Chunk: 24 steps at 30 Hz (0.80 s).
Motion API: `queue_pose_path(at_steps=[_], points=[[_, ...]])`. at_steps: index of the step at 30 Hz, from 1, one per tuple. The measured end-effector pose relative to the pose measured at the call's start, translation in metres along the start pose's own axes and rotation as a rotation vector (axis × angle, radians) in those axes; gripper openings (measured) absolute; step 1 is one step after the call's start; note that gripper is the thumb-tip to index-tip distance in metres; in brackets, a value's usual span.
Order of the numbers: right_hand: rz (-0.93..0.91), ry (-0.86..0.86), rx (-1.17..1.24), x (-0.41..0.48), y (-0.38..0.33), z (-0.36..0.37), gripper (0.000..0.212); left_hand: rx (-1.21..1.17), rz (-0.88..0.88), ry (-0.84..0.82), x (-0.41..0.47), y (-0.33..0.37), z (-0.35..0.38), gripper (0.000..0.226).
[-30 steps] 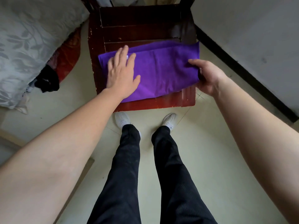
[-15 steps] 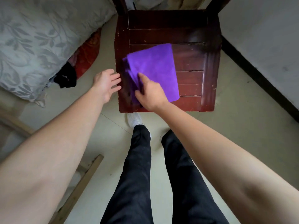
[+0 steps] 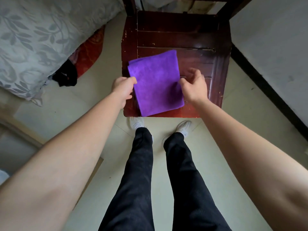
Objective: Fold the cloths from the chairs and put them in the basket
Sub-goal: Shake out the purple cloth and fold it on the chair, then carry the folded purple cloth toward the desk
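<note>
Down at the bottom, dark trouser legs [image 3: 141, 180] and white shoes [image 3: 137, 122] planted right against the front edge of the chair [image 3: 216, 90], a steady stance for lifting. Just above, the left hand [image 3: 123, 88] closes on the left edge of the purple cloth [image 3: 156, 84], thumb on top and fingers curled at the side, pinching the stacked layers. Across from it the right hand [image 3: 195, 87] hovers at the right edge, fingers loosely spread and slightly blurred, touching or nearly so; whether it grips anything, I cannot tell. The cloth lies folded into a neat rectangle on the front half of the dark wooden seat, its near edge at the lip. It looks ready to lift, so the trick now is to catch every layer on both sides and raise it level, or the fold may slump open. The far slats of the seat are bare. Off to the left, a grey leaf-patterned bedspread [image 3: 38, 39] hangs over something black and red. No basket in view, so the carry will take a turn.
</note>
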State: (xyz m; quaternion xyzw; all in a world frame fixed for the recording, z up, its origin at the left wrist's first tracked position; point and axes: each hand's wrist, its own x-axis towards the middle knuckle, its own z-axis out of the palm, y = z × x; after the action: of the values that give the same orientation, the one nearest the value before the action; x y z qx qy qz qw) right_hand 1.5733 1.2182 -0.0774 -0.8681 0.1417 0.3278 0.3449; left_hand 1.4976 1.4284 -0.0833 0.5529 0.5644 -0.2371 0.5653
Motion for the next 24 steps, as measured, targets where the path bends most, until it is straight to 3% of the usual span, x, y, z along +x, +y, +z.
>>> queue_pose_path(at_steps=[3, 12, 16, 24], points=[[0.167, -0.133, 0.189, 0.010, -0.002, 0.007, 0.055, -0.147, -0.034, -0.046, 0.002, -0.005, 0.008, 0.017], [0.213, -0.276, 0.269, -0.003, -0.017, -0.002, 0.056, -0.182, 0.017, -0.189, -0.014, -0.001, 0.001, 0.026], [0.260, -0.479, 0.289, -0.026, -0.042, -0.038, 0.020, -0.164, 0.093, -0.249, -0.051, 0.022, -0.018, 0.033], [0.050, -0.728, 0.258, -0.105, -0.125, -0.134, 0.031, -0.188, 0.288, -0.222, -0.204, 0.062, -0.070, 0.055]])
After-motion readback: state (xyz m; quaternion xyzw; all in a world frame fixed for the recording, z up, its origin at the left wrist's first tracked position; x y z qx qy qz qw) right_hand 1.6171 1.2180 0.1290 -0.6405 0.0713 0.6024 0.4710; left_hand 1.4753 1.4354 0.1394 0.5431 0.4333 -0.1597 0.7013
